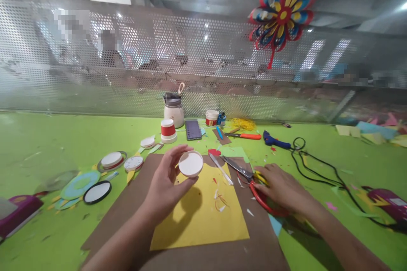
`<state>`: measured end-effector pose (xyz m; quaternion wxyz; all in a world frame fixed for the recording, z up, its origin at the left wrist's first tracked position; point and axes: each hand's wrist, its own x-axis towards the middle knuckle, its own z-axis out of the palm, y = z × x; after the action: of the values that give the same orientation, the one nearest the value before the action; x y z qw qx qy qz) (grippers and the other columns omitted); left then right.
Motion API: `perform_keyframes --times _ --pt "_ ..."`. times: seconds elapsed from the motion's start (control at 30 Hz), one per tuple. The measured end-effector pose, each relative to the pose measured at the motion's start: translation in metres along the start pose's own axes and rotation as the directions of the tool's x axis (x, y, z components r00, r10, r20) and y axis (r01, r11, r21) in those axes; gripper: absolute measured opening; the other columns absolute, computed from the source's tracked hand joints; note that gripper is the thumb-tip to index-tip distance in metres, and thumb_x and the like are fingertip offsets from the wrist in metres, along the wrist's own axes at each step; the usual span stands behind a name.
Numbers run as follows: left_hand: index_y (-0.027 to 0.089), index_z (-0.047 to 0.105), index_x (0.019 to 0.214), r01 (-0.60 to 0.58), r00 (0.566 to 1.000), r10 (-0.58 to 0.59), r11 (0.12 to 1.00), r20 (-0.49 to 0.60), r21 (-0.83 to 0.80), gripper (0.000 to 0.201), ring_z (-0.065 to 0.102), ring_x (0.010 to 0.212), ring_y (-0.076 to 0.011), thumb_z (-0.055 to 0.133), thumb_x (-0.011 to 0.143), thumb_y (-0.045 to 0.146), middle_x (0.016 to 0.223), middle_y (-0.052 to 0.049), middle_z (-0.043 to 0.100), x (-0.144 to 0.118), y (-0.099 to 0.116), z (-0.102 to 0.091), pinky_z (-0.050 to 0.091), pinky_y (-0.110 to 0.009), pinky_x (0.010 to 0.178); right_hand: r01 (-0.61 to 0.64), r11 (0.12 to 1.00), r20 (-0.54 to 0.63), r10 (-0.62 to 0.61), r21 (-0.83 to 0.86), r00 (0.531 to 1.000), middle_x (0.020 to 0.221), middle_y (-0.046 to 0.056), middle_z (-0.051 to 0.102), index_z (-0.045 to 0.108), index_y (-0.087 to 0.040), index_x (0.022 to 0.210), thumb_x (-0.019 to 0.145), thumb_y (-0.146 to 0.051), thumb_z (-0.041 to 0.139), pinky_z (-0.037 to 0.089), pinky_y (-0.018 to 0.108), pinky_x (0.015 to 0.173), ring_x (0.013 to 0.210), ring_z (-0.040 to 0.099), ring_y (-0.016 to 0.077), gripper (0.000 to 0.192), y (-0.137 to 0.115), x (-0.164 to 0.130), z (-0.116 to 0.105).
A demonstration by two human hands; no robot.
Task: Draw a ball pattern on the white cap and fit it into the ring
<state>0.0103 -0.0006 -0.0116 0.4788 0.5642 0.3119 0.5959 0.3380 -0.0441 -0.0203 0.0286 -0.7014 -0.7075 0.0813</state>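
My left hand (173,186) is curled round a small white paper cup (190,164), held above a yellow sheet of paper (206,224) with its round white face toward me. My right hand (280,184) is closed round the red and yellow handles of a pair of scissors (243,170), whose blades point away to the left. A white-handled craft knife (221,168) lies beside the blades. Under the yellow sheet is a brown board (117,220), and thin red and white paper scraps lie on the sheet.
Paper clock shapes (133,163) and a black-rimmed disc (97,192) lie left. Behind stand a white bottle (174,112), a red-and-white cup (168,131) and a phone (193,130). A blue glue gun (276,139) with black cord lies right. A mesh screen (197,51) bounds the table.
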Motion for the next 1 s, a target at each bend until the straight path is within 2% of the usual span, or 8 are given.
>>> perform_keyframes --times 0.13,0.27,0.4,0.47,0.6,0.73,0.87,1.0 --pt "0.031 0.073 0.135 -0.143 0.989 0.13 0.968 0.074 0.205 0.066 0.067 0.13 -0.0319 0.09 0.074 0.011 0.134 -0.01 0.075 -0.014 0.002 0.003 0.048 -0.046 0.118 0.092 0.931 -0.106 -0.058 0.354 0.993 0.133 0.018 0.071 0.07 -0.017 0.139 0.104 -0.039 0.059 0.051 0.051 0.11 0.123 0.067 0.0332 0.042 -0.021 -0.012 -0.018" --pt "0.045 0.064 0.149 -0.402 0.907 0.327 0.862 0.267 0.309 0.082 0.07 0.13 -0.0301 0.08 0.082 0.002 0.138 -0.005 0.076 -0.029 0.004 0.007 0.052 -0.046 0.116 0.222 0.595 -0.029 -0.317 0.772 0.948 0.117 0.011 0.074 0.068 -0.019 0.14 0.099 -0.053 0.069 0.059 0.038 0.093 0.103 0.07 0.0229 0.053 -0.054 -0.025 -0.032" --pt "0.054 0.053 0.155 -0.559 0.809 0.416 0.764 0.416 0.323 0.099 0.072 0.129 -0.029 0.075 0.081 -0.008 0.142 -0.002 0.075 -0.037 0.013 0.012 0.059 -0.043 0.108 0.242 0.414 -0.059 -0.407 0.877 0.912 0.114 0.01 0.074 0.072 -0.017 0.135 0.097 -0.059 0.073 0.058 0.034 0.087 0.097 0.068 0.0191 0.057 -0.081 -0.031 -0.036" --pt "0.056 0.059 0.15 -0.575 0.799 0.451 0.766 0.397 0.289 0.099 0.075 0.125 -0.03 0.078 0.078 -0.009 0.14 -0.002 0.076 -0.041 0.016 0.013 0.061 -0.045 0.107 0.275 0.357 -0.099 -0.441 0.893 0.892 0.11 0.008 0.075 0.076 -0.018 0.124 0.096 -0.058 0.075 0.058 0.034 0.087 0.095 0.068 0.0186 0.05 -0.089 -0.032 -0.036" --pt "0.052 0.072 0.134 -0.485 0.856 0.397 0.838 0.332 0.248 0.084 0.075 0.125 -0.0328 0.083 0.075 -0.006 0.139 -0.004 0.075 -0.044 0.013 0.013 0.059 -0.05 0.109 0.297 0.328 -0.148 -0.41 0.897 0.9 0.099 0.005 0.076 0.08 -0.018 0.108 0.094 -0.056 0.079 0.058 0.031 0.082 0.087 0.066 0.0166 0.041 -0.096 -0.033 -0.036" --pt "0.055 0.057 0.151 -0.523 0.834 0.407 0.8 0.374 0.295 0.096 0.064 0.14 -0.0337 0.079 0.079 -0.005 0.149 -0.003 0.067 -0.042 0.006 0.01 0.05 -0.056 0.121 0.356 0.322 -0.209 -0.411 0.877 0.887 0.099 0.005 0.076 0.08 -0.017 0.106 0.095 -0.057 0.077 0.058 0.031 0.082 0.086 0.066 0.0166 0.041 -0.094 -0.033 -0.034" --pt "0.045 0.042 0.165 -0.479 0.854 0.299 0.771 0.426 0.42 0.093 0.048 0.153 -0.035 0.072 0.086 0.005 0.161 -0.007 0.056 -0.042 0.009 0.005 0.04 -0.053 0.128 0.437 0.383 -0.285 -0.393 0.814 0.874 0.101 0.006 0.076 0.078 -0.017 0.108 0.1 -0.052 0.073 0.057 0.03 0.084 0.089 0.067 0.0171 0.036 -0.09 -0.033 -0.033" --pt "0.038 0.049 0.163 -0.41 0.855 0.223 0.844 0.469 0.346 0.075 0.049 0.151 -0.0368 0.066 0.093 0.018 0.16 -0.008 0.059 -0.042 0.016 0.001 0.039 -0.051 0.127 0.496 0.438 -0.335 -0.395 0.75 0.855 0.096 0.005 0.075 0.076 -0.017 0.107 0.101 -0.047 0.073 0.056 0.029 0.082 0.086 0.066 0.0165 0.03 -0.089 -0.032 -0.032"
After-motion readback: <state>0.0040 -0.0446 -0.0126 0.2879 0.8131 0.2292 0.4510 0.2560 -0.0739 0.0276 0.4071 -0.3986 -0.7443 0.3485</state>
